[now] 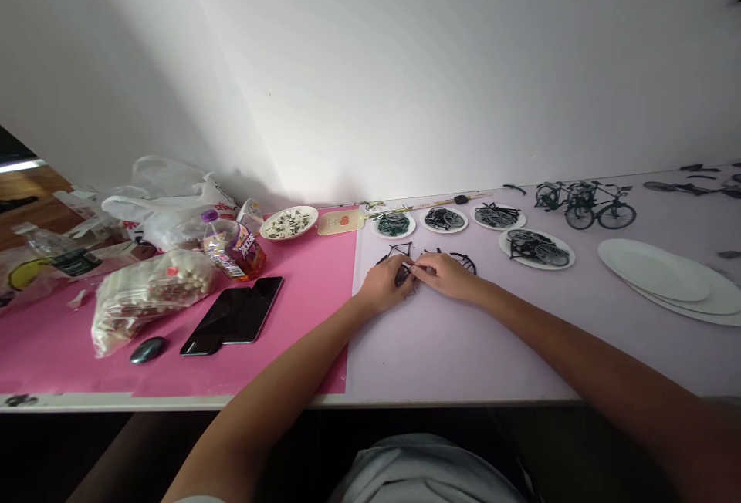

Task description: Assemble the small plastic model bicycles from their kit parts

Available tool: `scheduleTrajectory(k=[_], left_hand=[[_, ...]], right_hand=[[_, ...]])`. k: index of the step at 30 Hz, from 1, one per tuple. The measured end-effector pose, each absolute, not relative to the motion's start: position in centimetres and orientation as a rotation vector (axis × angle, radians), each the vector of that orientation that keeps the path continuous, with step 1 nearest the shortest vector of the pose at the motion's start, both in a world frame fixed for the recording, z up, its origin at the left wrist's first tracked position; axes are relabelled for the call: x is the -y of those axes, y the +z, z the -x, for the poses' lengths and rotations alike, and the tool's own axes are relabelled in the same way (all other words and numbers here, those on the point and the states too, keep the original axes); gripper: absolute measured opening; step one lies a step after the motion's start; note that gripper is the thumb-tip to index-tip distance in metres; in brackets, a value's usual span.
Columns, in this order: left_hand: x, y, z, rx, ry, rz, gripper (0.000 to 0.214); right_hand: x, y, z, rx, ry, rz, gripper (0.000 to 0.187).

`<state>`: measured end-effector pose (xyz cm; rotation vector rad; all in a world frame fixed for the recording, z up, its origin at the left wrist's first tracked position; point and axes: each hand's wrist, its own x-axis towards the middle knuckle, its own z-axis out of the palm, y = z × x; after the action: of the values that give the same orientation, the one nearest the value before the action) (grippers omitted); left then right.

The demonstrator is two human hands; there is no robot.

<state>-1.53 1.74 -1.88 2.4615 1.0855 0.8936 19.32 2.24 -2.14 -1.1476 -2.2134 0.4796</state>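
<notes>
Small model bicycle frame (400, 251), black, thin struts joined in a triangle, held low over the table, just right of pink mat (306, 287), pinched by closed fingertips of left hand (385, 285) and right hand (444, 275).

Pink sheet (301, 287): smooth matt paper.
On it: phones (235, 318), glossy black glass; bag (150, 291), crinkled clear plastic; bottle (231, 248), shiny plastic.
Right of it: tabletop (463, 349), matt lilac; plates (654, 270), glossy white; dark frame part (403, 275), thin, metal or plastic unclear.
</notes>
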Motion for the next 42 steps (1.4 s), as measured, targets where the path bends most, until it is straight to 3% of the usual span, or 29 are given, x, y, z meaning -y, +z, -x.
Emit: scheduleTrajectory(k=[42], left_hand=[[-1.8,-1.79,1.6,-1.103,0.851,-2.458,0.023]], right_hand=[[-2.25,-2.06,-19.38,2.22,0.496,1.154,0.031]])
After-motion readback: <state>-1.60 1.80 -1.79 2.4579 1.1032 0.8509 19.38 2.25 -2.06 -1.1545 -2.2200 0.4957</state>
